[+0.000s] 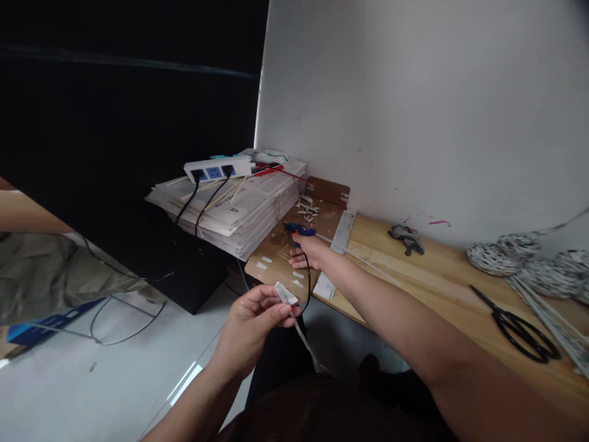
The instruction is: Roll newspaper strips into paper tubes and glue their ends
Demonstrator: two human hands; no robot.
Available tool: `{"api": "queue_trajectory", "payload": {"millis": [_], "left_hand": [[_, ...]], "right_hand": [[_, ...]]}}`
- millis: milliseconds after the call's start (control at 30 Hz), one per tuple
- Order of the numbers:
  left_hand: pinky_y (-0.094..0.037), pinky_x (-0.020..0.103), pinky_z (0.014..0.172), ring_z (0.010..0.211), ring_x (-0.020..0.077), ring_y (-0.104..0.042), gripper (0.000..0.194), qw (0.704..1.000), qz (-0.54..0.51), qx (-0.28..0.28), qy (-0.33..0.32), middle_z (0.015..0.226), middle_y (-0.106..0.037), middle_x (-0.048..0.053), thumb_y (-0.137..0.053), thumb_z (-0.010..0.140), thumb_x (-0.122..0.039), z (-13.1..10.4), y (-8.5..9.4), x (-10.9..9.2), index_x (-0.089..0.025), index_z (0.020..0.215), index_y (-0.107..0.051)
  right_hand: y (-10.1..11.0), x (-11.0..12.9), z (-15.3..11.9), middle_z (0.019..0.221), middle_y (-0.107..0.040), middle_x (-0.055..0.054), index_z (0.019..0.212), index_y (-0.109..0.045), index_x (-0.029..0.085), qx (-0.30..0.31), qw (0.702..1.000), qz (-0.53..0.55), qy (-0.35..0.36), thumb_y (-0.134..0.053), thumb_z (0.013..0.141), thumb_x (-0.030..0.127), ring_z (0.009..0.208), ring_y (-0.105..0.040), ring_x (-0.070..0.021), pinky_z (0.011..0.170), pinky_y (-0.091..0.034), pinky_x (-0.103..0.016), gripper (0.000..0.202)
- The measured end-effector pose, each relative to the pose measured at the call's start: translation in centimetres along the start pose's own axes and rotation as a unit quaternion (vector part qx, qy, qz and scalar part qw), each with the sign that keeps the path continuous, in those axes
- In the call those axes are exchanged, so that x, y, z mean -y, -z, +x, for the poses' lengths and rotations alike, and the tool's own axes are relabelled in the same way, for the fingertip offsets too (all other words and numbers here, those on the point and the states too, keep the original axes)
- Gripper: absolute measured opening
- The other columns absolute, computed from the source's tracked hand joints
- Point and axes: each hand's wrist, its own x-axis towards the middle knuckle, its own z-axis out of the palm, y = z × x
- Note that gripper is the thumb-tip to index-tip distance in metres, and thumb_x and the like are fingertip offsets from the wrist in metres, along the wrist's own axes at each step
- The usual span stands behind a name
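My left hand (257, 325) is closed, pinching a thin rolled paper strip (301, 334) by its wider end. That end spreads into a flat, printed paper flap (286, 294) above the fingertips, while the thin part trails down toward my lap. Farther out, my right hand (309, 252) is around the handle of a blue hot glue gun (304, 230), with its fingers loosely curled. The glue gun lies low over a brown cardboard sheet (271, 252), its nozzle toward the left. From its handle a black cord (309, 282) hangs past the table edge.
A newspaper stack (230, 215) bears a power strip (216, 169) with plugs in it. Paper scraps (308, 209) lie on the cardboard. On the wooden table (442, 288) are black scissors (515, 328), a grey cloth-like lump (405, 238) and woven paper coils (501, 253). A black panel (138, 123) stands left.
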Motion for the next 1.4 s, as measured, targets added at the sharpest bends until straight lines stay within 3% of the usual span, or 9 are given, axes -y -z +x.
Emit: {"api": "queue_trajectory", "payload": {"millis": [200,267,467,600,767,967,1100,1200,1400], "left_hand": [[-0.057,0.021,0.065,0.075,0.0158,-0.072,0.023,1.000,-0.021,0.007,-0.004,0.079,-0.075,0.005,-0.083,0.069,-0.019,0.3,-1.1,-0.1,-0.014,0.087,-0.070],[-0.057,0.020,0.065,0.075,0.0154,-0.072,0.021,1.000,-0.026,0.012,-0.005,0.079,-0.074,0.005,-0.083,0.069,-0.018,0.6,-1.8,-0.2,-0.014,0.087,-0.071],[-0.056,0.020,0.066,0.074,0.0133,-0.071,0.022,0.998,-0.057,0.025,-0.026,0.081,-0.074,0.006,-0.083,0.069,-0.018,2.8,-4.3,-0.8,-0.013,0.088,-0.071],[-0.056,0.019,0.066,0.075,0.0141,-0.071,0.024,0.995,-0.088,0.030,-0.047,0.079,-0.073,0.004,-0.084,0.066,-0.016,4.0,-7.2,-1.5,-0.014,0.085,-0.071],[-0.056,0.018,0.065,0.080,0.0141,-0.071,0.021,0.991,-0.097,0.074,-0.054,0.083,-0.072,0.003,-0.082,0.069,-0.016,4.2,-10.3,-1.4,-0.015,0.087,-0.072],[-0.055,0.015,0.067,0.074,0.0098,-0.069,0.015,0.992,-0.087,0.087,-0.013,0.079,-0.072,0.004,-0.082,0.069,-0.014,4.1,-11.2,-0.4,-0.013,0.080,-0.071],[-0.055,0.016,0.064,0.067,0.0080,-0.066,0.019,0.993,-0.085,0.076,0.007,0.077,-0.072,0.003,-0.084,0.065,-0.013,4.0,-11.2,-0.1,-0.013,0.078,-0.069],[-0.055,0.016,0.063,0.063,0.0073,-0.065,0.020,0.994,-0.080,0.079,0.013,0.076,-0.072,0.003,-0.084,0.065,-0.012,3.9,-11.2,0.1,-0.012,0.078,-0.068],[-0.055,0.017,0.068,0.066,0.0074,-0.065,0.018,0.993,-0.067,0.092,0.001,0.077,-0.071,0.002,-0.083,0.067,-0.014,3.8,-11.2,0.0,-0.012,0.077,-0.069]], "right_hand": [[2.5,-1.1,-2.8,0.067,-0.063,-0.006,0.085,-0.062,0.017,-0.047,0.986,-0.154,0.044,-0.056,0.090,0.051,0.054,-0.060,-0.0142,0.053,-0.049,-0.025,0.035],[3.5,-2.6,-4.9,0.078,-0.067,-0.007,0.082,-0.065,0.017,-0.043,0.956,-0.242,0.160,-0.054,0.091,0.052,0.061,-0.059,-0.0121,0.058,-0.048,-0.023,0.038],[4.9,-7.4,-13.4,0.088,-0.066,-0.008,0.104,-0.061,0.015,0.216,0.960,-0.007,0.180,-0.036,0.094,0.064,0.070,-0.066,-0.0147,0.070,-0.053,-0.030,0.056],[5.7,-7.3,-17.0,0.088,-0.064,-0.001,0.111,-0.053,0.022,0.073,0.953,-0.024,0.294,-0.063,0.087,0.049,0.056,-0.055,-0.0089,0.054,-0.045,-0.024,0.038],[7.4,-6.8,-19.3,0.082,-0.065,0.000,0.091,-0.060,0.021,-0.180,0.854,-0.190,0.450,-0.062,0.090,0.033,0.072,-0.058,-0.0116,0.067,-0.044,-0.025,0.012],[8.7,-7.7,-20.2,0.069,-0.058,0.003,0.082,-0.060,0.020,-0.176,0.857,-0.198,0.442,-0.055,0.094,0.033,0.060,-0.050,-0.0089,0.059,-0.039,-0.024,0.019],[9.7,-7.9,-19.9,0.065,-0.053,0.005,0.084,-0.055,0.020,-0.016,0.950,-0.079,0.303,-0.051,0.094,0.043,0.045,-0.042,-0.0065,0.042,-0.032,-0.022,0.025],[10.1,-7.9,-19.8,0.065,-0.051,0.006,0.086,-0.052,0.021,0.076,0.971,-0.023,0.228,-0.050,0.093,0.048,0.040,-0.038,-0.0060,0.037,-0.028,-0.021,0.028],[9.2,-8.3,-20.5,0.068,-0.057,0.002,0.083,-0.061,0.021,-0.147,0.865,-0.227,0.423,-0.056,0.093,0.038,0.059,-0.047,-0.0105,0.058,-0.036,-0.026,0.021]]}}
